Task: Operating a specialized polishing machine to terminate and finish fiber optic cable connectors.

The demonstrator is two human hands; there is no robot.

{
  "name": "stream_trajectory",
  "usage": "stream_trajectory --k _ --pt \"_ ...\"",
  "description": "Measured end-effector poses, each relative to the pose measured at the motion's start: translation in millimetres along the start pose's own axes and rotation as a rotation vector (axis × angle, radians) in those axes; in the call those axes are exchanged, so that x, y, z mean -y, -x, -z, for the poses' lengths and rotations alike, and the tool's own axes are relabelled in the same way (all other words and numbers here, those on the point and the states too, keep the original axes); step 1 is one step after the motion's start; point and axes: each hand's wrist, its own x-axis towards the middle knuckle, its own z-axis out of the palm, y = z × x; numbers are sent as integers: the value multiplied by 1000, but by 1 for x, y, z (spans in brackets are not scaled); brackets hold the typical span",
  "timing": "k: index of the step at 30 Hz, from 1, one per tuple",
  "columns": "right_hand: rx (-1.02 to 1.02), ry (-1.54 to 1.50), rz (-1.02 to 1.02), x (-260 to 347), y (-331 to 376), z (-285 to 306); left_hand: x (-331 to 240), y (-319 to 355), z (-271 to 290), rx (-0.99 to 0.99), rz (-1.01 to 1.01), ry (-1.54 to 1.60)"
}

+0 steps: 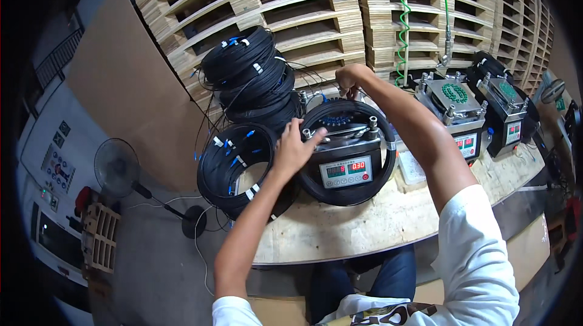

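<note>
A black cable coil (370,183) lies wrapped around a small grey machine (347,157) with a red digital display on the wooden bench. My left hand (296,147) rests on the coil's left edge at the machine's front corner, fingers spread. My right hand (350,78) reaches over the far rim of the coil and pinches the cable there. Another flat black coil (214,174) with blue and white connectors lies just left of my left hand. Behind it stands a stack of black coils (252,77).
Two more grey machines (456,107) (509,107) stand to the right on the bench (364,223). A green coiled air hose (403,22) hangs behind. Wooden pallets (316,4) line the back. A floor fan (116,168) stands at the left.
</note>
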Motion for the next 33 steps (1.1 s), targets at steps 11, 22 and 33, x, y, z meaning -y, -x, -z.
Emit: stream_trajectory --k 11,22,33 --pt "-802 -270 421 -38 23 -83 4 -156 -22 482 -75 -343" --pt "-873 -368 393 -20 32 -87 31 -201 -33 687 -542 -527" --pt "-859 -312 362 -22 34 -85 8 -195 -30 802 -458 -636"
